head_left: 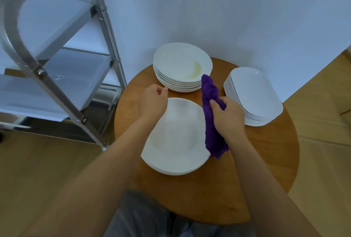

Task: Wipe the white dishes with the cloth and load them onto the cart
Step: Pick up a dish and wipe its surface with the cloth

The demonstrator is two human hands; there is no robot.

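Cloth (210,115) beside dish (176,138) rim

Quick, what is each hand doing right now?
Left hand: holds nothing, fingers loosely curled, over the far rim of the near dish.
Right hand: grips the purple cloth.

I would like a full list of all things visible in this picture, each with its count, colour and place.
single round plate: one, white, near side of the table, between the hands
stack of round plates: several, white, far side, top one with a yellowish stain
stack of rectangular plates: many, white, right side
cloth: one, purple, hanging beside the single plate
round table: one, brown wood
cart: one, metal with white shelves, left of the table
left hand: over the plate's far left edge, holds nothing
right hand: grips the cloth
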